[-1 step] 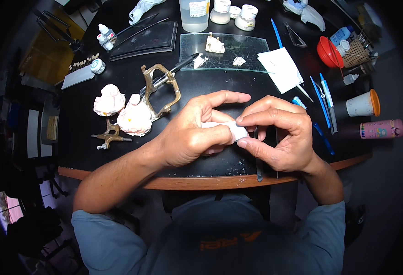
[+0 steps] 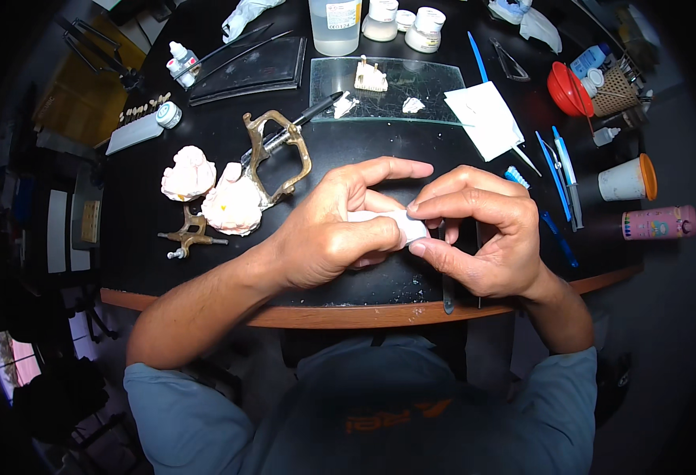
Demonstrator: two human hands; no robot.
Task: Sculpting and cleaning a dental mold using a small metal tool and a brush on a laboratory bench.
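Observation:
In my left hand (image 2: 328,226), thumb and curled fingers grip a small pale dental plaster piece (image 2: 413,230), with the index finger stretched out above it. Most of the piece is hidden by the hand. My right hand (image 2: 494,233) pinches its exposed right end between thumb and fingertips. If there is anything else between those fingertips, it is too small to tell. Left of my hands lie two pinkish-white dental casts (image 2: 233,204), (image 2: 187,173). The nearer one touches a brass-coloured articulator frame (image 2: 307,162). A smaller brass articulator part (image 2: 192,234) lies in front.
A glass slab (image 2: 435,79) bearing a small toothed model (image 2: 371,77) lies beyond my hands. Behind it stand a clear liquid container (image 2: 336,32) and jars (image 2: 425,32). To the right are white paper (image 2: 486,119), blue-handled tools (image 2: 563,174), a red bowl (image 2: 563,89) and a cup (image 2: 623,184).

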